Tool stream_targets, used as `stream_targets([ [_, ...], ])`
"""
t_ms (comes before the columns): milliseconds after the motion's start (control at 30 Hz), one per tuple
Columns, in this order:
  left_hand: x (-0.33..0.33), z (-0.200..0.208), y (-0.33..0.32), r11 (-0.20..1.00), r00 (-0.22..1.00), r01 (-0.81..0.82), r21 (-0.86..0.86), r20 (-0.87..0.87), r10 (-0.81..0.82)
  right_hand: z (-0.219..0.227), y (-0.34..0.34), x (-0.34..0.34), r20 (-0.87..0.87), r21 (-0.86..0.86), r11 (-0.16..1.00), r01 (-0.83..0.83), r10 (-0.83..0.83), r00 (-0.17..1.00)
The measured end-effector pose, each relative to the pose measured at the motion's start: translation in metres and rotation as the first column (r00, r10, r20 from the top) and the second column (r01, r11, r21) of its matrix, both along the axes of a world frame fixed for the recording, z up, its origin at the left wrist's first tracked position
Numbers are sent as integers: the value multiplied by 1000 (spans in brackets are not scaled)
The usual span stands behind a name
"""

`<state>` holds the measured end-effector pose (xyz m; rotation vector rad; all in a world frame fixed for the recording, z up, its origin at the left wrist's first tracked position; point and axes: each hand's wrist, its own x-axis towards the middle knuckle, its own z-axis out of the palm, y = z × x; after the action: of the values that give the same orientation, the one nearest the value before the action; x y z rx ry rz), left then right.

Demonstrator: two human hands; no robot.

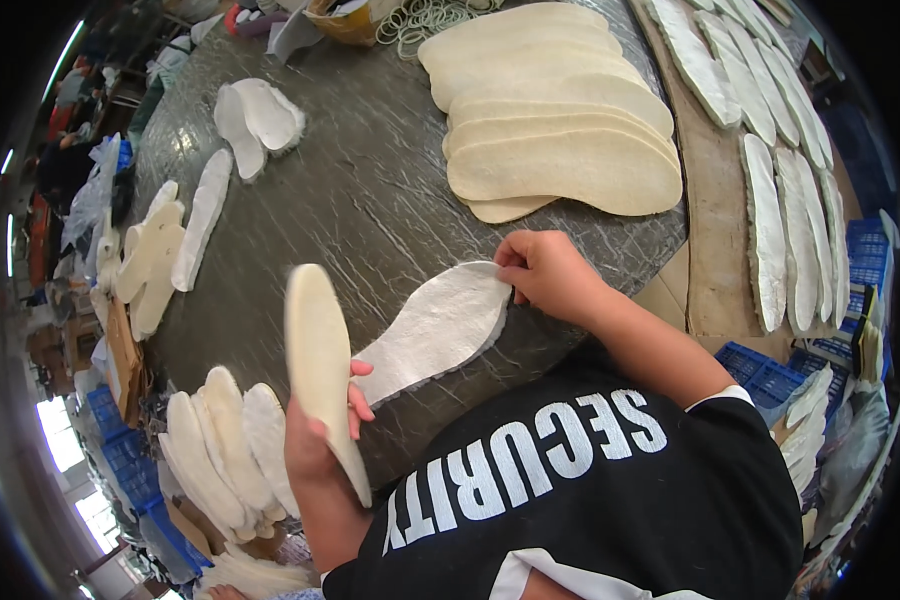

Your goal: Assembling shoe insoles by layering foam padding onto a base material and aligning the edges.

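Cream insole (pixel 318 340) is running lengthwise up my remote view, my left grip (pixel 310 445) clasping its lower half. Just right of it, a silvery insole (pixel 435 325) is lying on the dark counter (pixel 340 170), its long axis slanting from its narrow end, nearer the left grip, up to its broad end, which my right grip (pixel 550 272) is pinching. I am not telling whether left fingers are touching it.

Left hand (pixel 312 438) raised in a grip, right hand (pixel 548 272) pinching, forearms (pixel 660 347) bare
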<state>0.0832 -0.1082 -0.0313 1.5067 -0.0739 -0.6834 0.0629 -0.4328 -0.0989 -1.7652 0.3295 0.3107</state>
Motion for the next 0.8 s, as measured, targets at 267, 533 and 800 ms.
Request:
stream_targets([
  [267, 9, 25, -51, 639, 700, 87, 764, 410, -585, -8, 3, -16, 265, -150, 976, 158, -115, 957],
  [533, 17, 0, -76, 985, 985, 169, -31, 23, -168, 10, 10, -27, -44, -104, 995, -8, 3, 999],
  [800, 42, -35, -120, 946, 946, 253, -201, -153, -285, -5, 24, -20, -28, -80, 996, 28, -31, 999],
])
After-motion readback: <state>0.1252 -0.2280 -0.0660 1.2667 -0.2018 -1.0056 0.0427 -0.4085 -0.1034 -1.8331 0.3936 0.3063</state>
